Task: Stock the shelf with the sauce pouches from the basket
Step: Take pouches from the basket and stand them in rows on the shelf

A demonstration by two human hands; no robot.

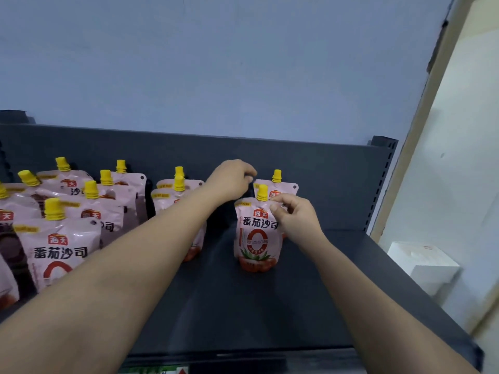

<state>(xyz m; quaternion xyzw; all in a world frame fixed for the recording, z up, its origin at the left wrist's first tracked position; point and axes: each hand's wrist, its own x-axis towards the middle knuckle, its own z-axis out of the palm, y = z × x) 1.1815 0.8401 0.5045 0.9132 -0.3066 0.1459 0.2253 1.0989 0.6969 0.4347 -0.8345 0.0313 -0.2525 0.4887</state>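
Now | pouch (255, 233) upright, spout up | right hand (295, 217) fingers (275, 207) pinch its corner | left hand (229, 182) curled, hold unclear

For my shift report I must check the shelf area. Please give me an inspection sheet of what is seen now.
Surface: dark shelf with a back panel.
Job's things: front pouch upright, rear pouch close behind it; more pouches stand in rows at left; basket not in view.
Clutter: nothing seen.
Hands: right hand pinches the front pouch's top corner; left hand curled beside the rear pouch, contact unclear.
Cables: nothing seen.
Surroundings: blue-grey wall behind; white box lower, right of the shelf.
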